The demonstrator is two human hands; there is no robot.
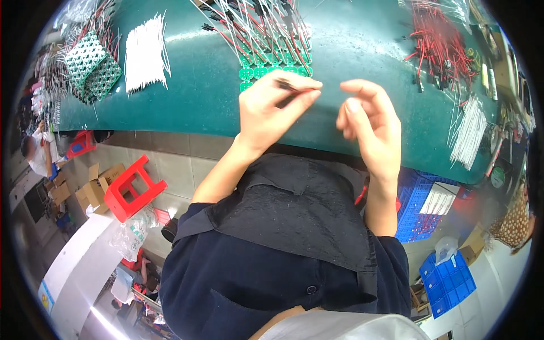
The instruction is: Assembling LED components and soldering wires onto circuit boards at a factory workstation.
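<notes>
My left hand (269, 110) is closed in a pinch, thumb against forefinger, over the near edge of the green circuit boards (260, 72). A thin dark wire (286, 85) lies across its fingers, with a hint of red at the fingertips; its ends are blurred. To the right, my right hand (374, 124) hovers above the table with thumb and forefinger apart and the other fingers curled. I see nothing in it. Red, black and white wires with black plugs (255, 25) stand in a bundle over the far rows of the boards.
White wires or ties (145, 54) lie in a stack at left beside green panels (90, 65). At right are red wires (439, 42) and more white strips (469, 130) on the green table (198, 85). A red stool (133, 190) and blue crates (447, 283) stand below.
</notes>
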